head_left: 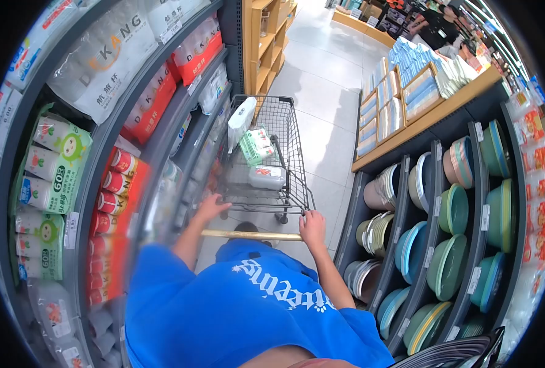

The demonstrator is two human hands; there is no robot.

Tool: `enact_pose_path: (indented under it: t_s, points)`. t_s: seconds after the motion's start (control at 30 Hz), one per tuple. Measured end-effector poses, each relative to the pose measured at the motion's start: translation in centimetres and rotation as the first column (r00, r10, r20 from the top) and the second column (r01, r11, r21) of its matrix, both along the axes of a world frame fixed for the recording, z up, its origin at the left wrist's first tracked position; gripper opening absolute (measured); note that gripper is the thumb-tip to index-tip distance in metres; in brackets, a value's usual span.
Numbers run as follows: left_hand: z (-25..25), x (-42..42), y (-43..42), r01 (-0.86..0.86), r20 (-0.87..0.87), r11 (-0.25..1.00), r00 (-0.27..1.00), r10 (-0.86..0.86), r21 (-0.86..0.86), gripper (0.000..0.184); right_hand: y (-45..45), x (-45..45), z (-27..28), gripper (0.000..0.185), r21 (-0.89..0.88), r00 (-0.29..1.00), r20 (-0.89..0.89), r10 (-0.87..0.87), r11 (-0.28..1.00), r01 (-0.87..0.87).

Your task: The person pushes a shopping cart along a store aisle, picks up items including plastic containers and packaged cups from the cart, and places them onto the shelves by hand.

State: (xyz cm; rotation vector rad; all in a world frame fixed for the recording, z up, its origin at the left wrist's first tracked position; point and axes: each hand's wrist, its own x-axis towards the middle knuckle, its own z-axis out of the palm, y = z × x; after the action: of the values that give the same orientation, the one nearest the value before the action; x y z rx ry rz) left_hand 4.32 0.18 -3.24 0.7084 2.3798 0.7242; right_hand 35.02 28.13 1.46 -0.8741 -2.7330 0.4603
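A wire shopping cart (297, 153) stands in front of me in the aisle, with a yellowish handle bar (254, 235) across its near end. My right hand (312, 227) is closed around the right end of that handle. Off the bar on the other side, my left hand (211, 207) is held out near the left shelf, its fingers apart and nothing visible in them. Inside the cart lie a white plastic package (241, 122), a green-and-white pack (256, 146) and a clear pack of cups (267, 177).
Shelves on the left hold bagged disposable cups (104, 61) and red cup packs (151, 105). Slanted racks of plastic basins (447, 267) line the right side, below a wooden display of folded cloths (423, 92). A tiled floor (327, 67) runs ahead. A person (438, 27) stands at the far right.
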Motion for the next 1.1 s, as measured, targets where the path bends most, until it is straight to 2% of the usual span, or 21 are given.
enact_pose_path:
  t_s: [0.1, 0.13, 0.23, 0.27, 0.33, 0.43, 0.5, 0.53, 0.7, 0.83, 0.93, 1.03, 1.1]
  points:
    - [0.0, 1.3, -0.7, 0.033, -0.071, 0.999, 0.997, -0.034, -0.017, 0.066, -0.8, 1.1, 0.0, 0.025, 0.094, 0.995, -0.031, -0.090, 0.991, 0.092]
    - [0.5, 1.9, -0.9, 0.049, -0.104, 0.999, 0.993, -0.051, -0.021, 0.055, -0.9, 1.2, 0.1, 0.026, 0.099, 0.989, -0.020, -0.148, 0.984, 0.150]
    - [-1.0, 2.3, -3.1, 0.158, -0.202, 0.980, 0.971, -0.132, 0.122, 0.041, -2.8, 2.7, 0.3, 0.028, 0.104, 0.949, 0.006, -0.316, 0.944, 0.313]
    - [-1.0, 2.4, -3.6, 0.183, -0.247, 0.970, 0.959, -0.140, 0.160, 0.029, -3.6, 3.0, 0.1, 0.029, 0.108, 0.929, -0.007, -0.371, 0.923, 0.369]
    - [0.1, 2.2, -3.7, 0.166, -0.259, 0.982, 0.956, -0.138, 0.089, 0.028, -5.5, 3.2, 0.3, 0.028, 0.099, 0.893, -0.036, -0.449, 0.887, 0.450]
    - [0.3, 1.6, -3.7, 0.138, -0.289, 0.989, 0.950, -0.116, 0.057, 0.023, -8.2, 4.3, -0.7, 0.024, 0.202, 0.939, -0.136, -0.316, 0.919, 0.339]
    - [0.2, 1.2, -4.3, 0.127, -0.298, 0.991, 0.949, -0.106, 0.051, 0.021, -9.7, 4.8, -0.4, 0.022, 0.206, 0.958, -0.138, -0.252, 0.939, 0.277]
    - [0.2, 1.0, -4.6, 0.127, -0.290, 0.991, 0.951, -0.108, 0.048, 0.020, -11.1, 5.2, -0.1, 0.021, 0.203, 0.965, -0.131, -0.225, 0.947, 0.248]
    - [0.4, 1.1, -6.0, 0.140, -0.233, 0.990, 0.964, -0.129, 0.032, 0.023, -13.3, 5.8, -1.4, 0.023, 0.123, 0.946, -0.075, -0.316, 0.938, 0.323]
    - [-0.2, 1.2, -7.4, 0.189, -0.183, 0.982, 0.966, -0.184, 0.009, 0.038, -14.4, 6.2, -2.4, 0.025, 0.153, 0.942, -0.022, -0.336, 0.930, 0.335]
    - [-0.8, 1.6, -8.4, 0.229, -0.134, 0.973, 0.966, -0.223, 0.029, 0.051, -14.3, 6.1, -1.5, 0.030, 0.137, 0.937, 0.096, -0.337, 0.936, 0.323]
    - [-1.1, 1.9, -9.5, 0.217, -0.113, 0.974, 0.971, -0.209, 0.063, 0.053, -14.9, 4.6, 1.5, 0.040, 0.049, 0.868, 0.311, -0.386, 0.919, 0.391]
    - [-1.0, 2.6, -10.9, 0.256, -0.167, 0.965, 0.955, -0.244, 0.055, 0.052, -14.7, 4.5, 1.3, 0.045, 0.029, 0.840, 0.440, -0.316, 0.941, 0.338]
